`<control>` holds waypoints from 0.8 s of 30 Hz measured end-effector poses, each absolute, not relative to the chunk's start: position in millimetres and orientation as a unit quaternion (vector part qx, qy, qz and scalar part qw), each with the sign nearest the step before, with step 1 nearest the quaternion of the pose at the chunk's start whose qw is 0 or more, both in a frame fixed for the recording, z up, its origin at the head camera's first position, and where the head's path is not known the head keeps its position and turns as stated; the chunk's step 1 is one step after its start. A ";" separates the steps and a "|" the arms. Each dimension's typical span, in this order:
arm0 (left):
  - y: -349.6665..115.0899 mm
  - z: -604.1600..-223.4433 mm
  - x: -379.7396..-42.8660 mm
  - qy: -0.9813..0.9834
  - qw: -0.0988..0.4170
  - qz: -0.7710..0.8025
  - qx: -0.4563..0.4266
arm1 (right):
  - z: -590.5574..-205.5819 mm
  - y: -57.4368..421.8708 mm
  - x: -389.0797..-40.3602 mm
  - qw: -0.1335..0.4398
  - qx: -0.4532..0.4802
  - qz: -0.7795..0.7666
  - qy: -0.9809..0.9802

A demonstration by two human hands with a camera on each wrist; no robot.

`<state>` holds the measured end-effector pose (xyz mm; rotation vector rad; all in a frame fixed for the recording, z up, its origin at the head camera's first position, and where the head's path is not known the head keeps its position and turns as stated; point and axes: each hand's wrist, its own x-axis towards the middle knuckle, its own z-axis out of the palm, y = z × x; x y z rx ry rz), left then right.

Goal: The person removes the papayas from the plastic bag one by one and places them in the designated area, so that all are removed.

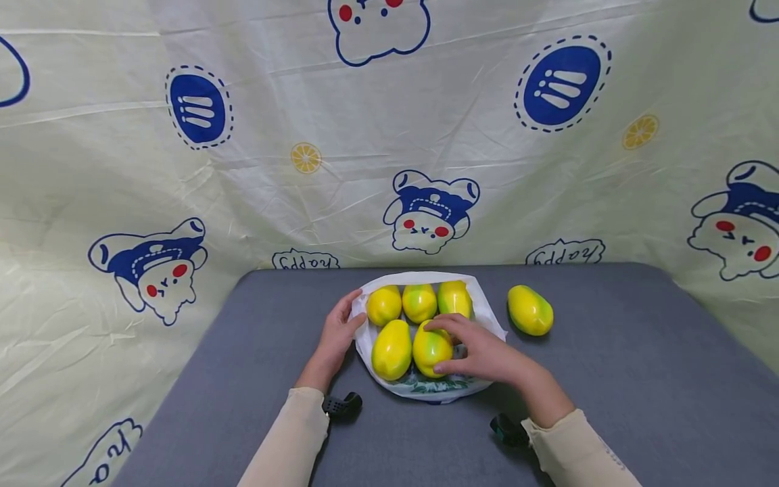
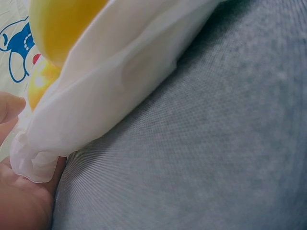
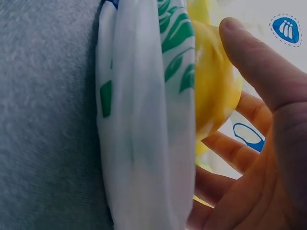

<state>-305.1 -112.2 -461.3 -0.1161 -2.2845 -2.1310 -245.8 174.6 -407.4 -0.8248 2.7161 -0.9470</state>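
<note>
A white plastic bag (image 1: 487, 318) with a green leaf print lies on the grey table, its mouth spread wide. Inside it are several glossy yellow-green mangoes (image 1: 392, 350), three in a back row and others in front. My left hand (image 1: 337, 333) holds the bag's left rim; in the left wrist view, bunched plastic (image 2: 36, 165) sits between thumb and palm. With curled fingers and thumb, my right hand (image 1: 483, 348) grips the front right mango (image 1: 431, 352) inside the bag. The right wrist view shows the thumb on that mango (image 3: 216, 81), the fingers behind it partly hidden.
One more mango (image 1: 531, 310) lies on the table to the right of the bag. The grey tabletop (image 1: 608, 379) extends to both sides. Behind it hangs a pale printed curtain (image 1: 365, 216). Black wrist devices (image 1: 343, 407) sit under both forearms.
</note>
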 end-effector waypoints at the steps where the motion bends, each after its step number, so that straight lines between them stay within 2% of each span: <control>1: -112.2 -461.5 -305.4 -0.730 0.007 -0.682 -0.037 | -407.6 173.8 -245.5 0.075 -0.273 -0.316 0.905; 24: -112.6 -460.1 -304.7 -0.734 0.006 -0.678 -0.036 | -412.6 168.5 -244.0 0.081 -0.283 -0.302 0.907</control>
